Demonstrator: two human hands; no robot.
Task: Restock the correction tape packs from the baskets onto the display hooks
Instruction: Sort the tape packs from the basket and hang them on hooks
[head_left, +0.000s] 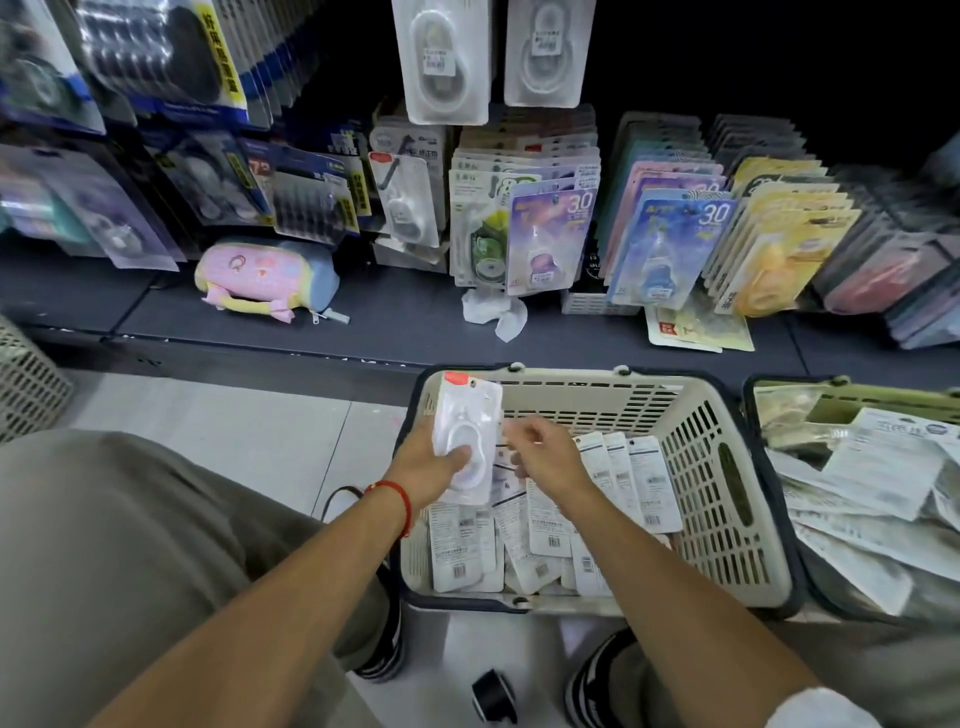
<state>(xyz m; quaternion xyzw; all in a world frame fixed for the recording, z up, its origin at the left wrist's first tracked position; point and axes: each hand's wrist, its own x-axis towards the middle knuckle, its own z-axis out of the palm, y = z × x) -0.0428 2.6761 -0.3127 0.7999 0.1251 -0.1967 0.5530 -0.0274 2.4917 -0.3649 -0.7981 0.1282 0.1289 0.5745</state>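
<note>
My left hand (428, 465) grips a white correction tape pack (467, 431) with a red top, held upright over the left end of the cream basket (727, 467). My right hand (545, 457) is beside it above the basket, fingers curled; what they hold is hidden. Several white packs (550, 530) lie face down in the basket, barcodes up. Two matching white packs (447, 57) hang on display hooks straight ahead, above the shelf.
A second basket (852, 395) with flat packs stands at the right. The dark shelf (395, 317) carries coloured tape packs (670, 244), a pink pencil case (265, 275) and crumpled paper (493, 312). A mesh bin (26, 384) is at the left. A small black object (493, 701) lies on the floor.
</note>
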